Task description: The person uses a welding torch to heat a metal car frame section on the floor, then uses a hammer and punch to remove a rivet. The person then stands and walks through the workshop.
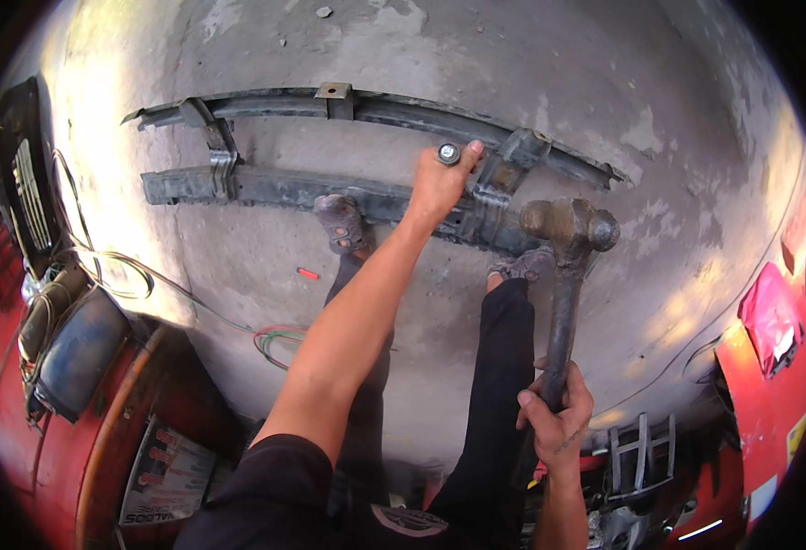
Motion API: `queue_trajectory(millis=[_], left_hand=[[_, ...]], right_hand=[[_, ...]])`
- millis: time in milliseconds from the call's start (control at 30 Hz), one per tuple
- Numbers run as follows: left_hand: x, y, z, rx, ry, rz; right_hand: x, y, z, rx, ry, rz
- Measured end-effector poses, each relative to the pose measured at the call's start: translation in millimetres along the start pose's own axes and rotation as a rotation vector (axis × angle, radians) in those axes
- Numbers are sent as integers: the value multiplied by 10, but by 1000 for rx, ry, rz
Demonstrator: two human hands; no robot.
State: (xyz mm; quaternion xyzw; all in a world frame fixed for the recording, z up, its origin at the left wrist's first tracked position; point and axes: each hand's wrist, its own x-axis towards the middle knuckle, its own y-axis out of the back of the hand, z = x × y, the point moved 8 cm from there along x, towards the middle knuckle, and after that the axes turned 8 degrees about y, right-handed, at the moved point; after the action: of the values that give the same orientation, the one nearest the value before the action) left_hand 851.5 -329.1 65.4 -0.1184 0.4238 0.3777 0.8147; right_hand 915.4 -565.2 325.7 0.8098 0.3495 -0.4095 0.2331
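A long dark metal frame with two rails (279,188) and short brackets (221,156) lies on the concrete floor, my shoes at its near rail. My left hand (440,183) is closed round an upright round metal tool (449,154), seen end-on, just left of the right bracket (504,174); its lower end is hidden. My right hand (559,417) grips the handle of a large ball-peen hammer (570,226), whose head is raised above the near rail, right of my left hand.
A black grille (22,170), hoses (132,275) and a dark tank (77,353) are at the left beside red bodywork (100,458). A small red item (309,273) lies on the floor. Red panels (742,394), a pink bag (770,316) and metal parts (641,454) are at the right.
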Motion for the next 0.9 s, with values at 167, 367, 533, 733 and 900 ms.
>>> queue_trajectory(millis=[167, 367, 533, 733, 900], left_hand=[[-186, -182, -5, 41, -27, -133], [-316, -350, -160, -155, -171, -4], [-424, -279, 112, -210, -205, 7], [-395, -379, -69, -122, -207, 15], [-351, -257, -162, -112, -23, -72]], right_hand=[[-69, -92, -420, -82, 184, -41], [191, -171, -752, -524, 246, -29], [410, -356, -553, -604, 217, -18], [260, -361, -723, -417, -9, -14], [-428, -85, -2682, -219, 814, 206]])
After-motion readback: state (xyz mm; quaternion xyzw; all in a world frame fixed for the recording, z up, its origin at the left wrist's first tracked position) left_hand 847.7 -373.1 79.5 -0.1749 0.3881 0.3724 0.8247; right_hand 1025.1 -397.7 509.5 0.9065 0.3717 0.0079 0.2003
